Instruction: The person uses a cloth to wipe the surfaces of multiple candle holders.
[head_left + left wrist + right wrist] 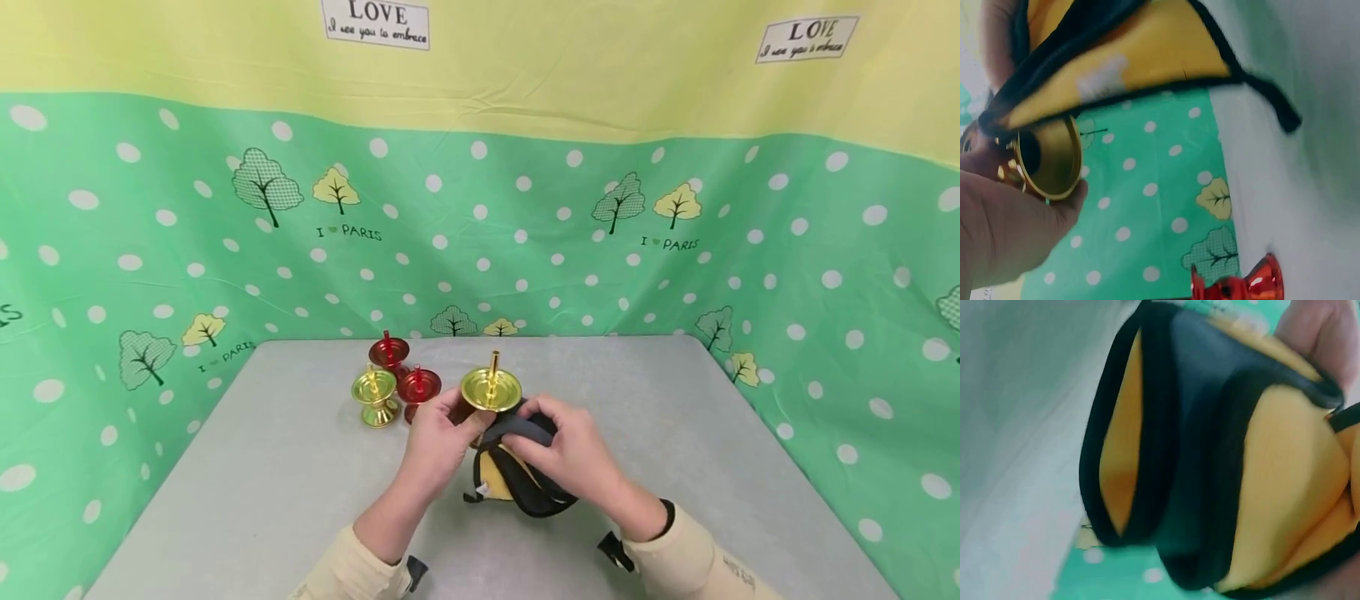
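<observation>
My left hand (435, 442) grips a gold candle holder (489, 398) beneath its dish, its spike pointing up. In the left wrist view, the flared foot of that gold holder (1072, 159) shows beside the fingers. A soft black-and-yellow cloth piece (498, 477) with dark edging is pinched by my right hand (576, 448). Its upper dark fold lies right at the holder's stem, hiding part of it, and its lower flaps hang down. The right wrist view is filled by the folded cloth (1291, 462), showing yellow panels and black trim.
Left of my hands stand two red candle holders (389, 354) and another gold candle holder (378, 412), close together on the grey table (247, 492). A green dotted curtain (525, 250) rises behind the table and along both sides.
</observation>
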A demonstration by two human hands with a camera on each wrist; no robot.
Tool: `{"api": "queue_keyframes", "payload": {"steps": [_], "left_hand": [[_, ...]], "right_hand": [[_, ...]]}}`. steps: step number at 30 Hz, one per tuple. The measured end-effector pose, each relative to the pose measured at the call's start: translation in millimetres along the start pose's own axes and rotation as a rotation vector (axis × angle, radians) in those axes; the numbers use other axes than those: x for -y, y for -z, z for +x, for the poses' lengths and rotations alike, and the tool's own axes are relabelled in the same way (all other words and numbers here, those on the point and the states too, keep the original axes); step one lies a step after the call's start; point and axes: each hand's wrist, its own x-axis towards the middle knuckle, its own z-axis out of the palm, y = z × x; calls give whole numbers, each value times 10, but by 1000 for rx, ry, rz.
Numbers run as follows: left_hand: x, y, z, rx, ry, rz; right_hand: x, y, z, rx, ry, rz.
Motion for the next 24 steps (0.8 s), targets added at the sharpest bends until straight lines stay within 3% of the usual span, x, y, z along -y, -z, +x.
{"api": "queue_keyframes", "payload": {"steps": [4, 7, 10, 14, 17, 21, 24], "left_hand": [[-15, 16, -24, 111, 0, -2], [-4, 11, -24, 126, 14, -5], [20, -14, -7, 75, 29, -22], [54, -44, 19, -17, 52, -32], [64, -58, 32, -69, 65, -36], [61, -74, 41, -105, 71, -67], [60, -76, 40, -96, 69, -79]], "right_hand": [[-149, 102, 64, 127, -210, 145], [-199, 146, 72, 166, -258, 158], [-142, 110, 34, 125, -153, 100], [5, 4, -45, 11, 53, -41], [83, -61, -89, -56, 161, -122], [125, -111, -119, -119, 252, -198], [110, -112, -119, -137, 265, -217]]}}
